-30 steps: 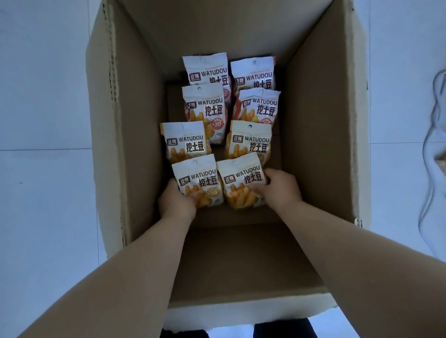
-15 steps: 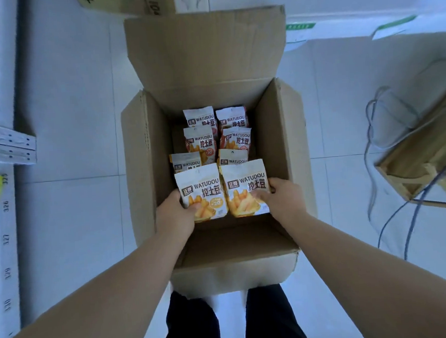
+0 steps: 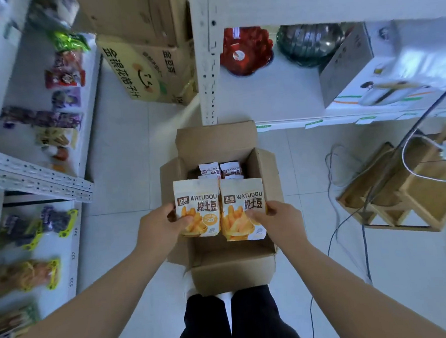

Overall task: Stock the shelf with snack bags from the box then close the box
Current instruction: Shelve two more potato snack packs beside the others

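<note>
Here, the left hand grips one snack bag and the right hand grips another bag, side by side above the open cardboard box on the floor; more bags remain inside, shelf at left

Yellow-brown printed cardboard carton on white tiled floor. Right of carton: red glossy scalloped bowl, then stacked dark metal bowls. Far right of carton, nearer camera: pale wooden slatted crate, thin dark cables trailing beside.
</note>
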